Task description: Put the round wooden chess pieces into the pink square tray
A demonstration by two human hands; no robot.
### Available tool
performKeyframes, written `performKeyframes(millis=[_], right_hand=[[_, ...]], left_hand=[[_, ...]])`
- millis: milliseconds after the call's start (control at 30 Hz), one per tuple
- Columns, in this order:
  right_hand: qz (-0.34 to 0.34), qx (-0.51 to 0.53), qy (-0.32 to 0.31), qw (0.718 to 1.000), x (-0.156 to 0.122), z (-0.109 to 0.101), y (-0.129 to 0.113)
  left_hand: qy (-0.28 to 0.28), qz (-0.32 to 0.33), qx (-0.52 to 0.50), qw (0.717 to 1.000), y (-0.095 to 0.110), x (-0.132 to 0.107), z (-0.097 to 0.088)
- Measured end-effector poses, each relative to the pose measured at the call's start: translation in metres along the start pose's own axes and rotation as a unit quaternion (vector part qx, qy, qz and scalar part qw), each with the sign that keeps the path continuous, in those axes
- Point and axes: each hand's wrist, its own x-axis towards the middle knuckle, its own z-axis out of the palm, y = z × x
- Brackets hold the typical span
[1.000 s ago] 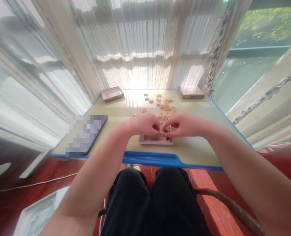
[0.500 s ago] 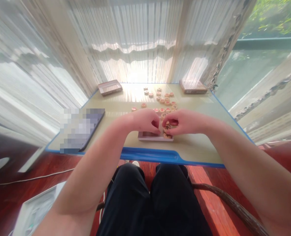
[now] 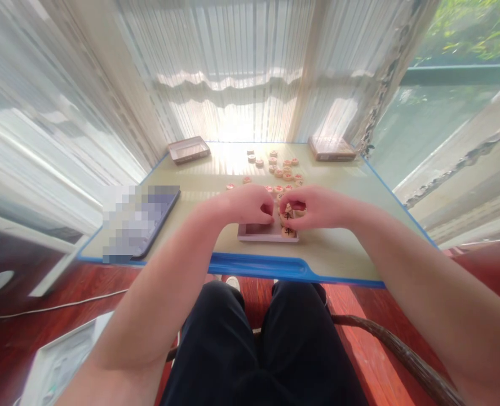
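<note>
Head view: Both bare hands work over a shallow tray [image 3: 266,238] positioned near the front edge of the tabletop [image 3: 343,256]. The right hand [image 3: 317,206] is at the tray's right side. Its grip is closed about a black-marked disc [image 3: 287,216], with thumb and index fingertip at opposite edges of the disc. A second disc [image 3: 289,231], also marked in black, lies in the tray's front right corner, just below the right thumb.

The left hand [image 3: 250,204] is over the left part of the tray, palm down. Its grip is narrow, with thumb and fingers curled; whether it holds anything cannot be told.

Beyond the hands, loose red-marked discs [image 3: 287,176] lie scattered on the tabletop. An open box part [image 3: 189,150] occupies the far left corner; a flat box [image 3: 332,149] occupies the far right. A dark-edged device [image 3: 162,210], partly pixelated, rests at the left.
</note>
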Motion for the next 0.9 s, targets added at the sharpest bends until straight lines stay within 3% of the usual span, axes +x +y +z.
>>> performKeyframes(millis=[400,633,900], right_hand=[[0.014,0.002,-0.001,1.000,-0.001,-0.003,0.002],[0.054,-0.024,0.087,0.994,0.000,-0.006,0.010],[0.081,-0.035,0.057,0.994,0.002,-0.004,0.012]], left_hand=[[0.032,0.004,-0.001,0.999,-0.002,0.002,0.001],[0.101,0.001,0.024,0.995,-0.002,0.004,0.003],[0.132,0.000,0.020,0.991,-0.002,0.008,0.005]])
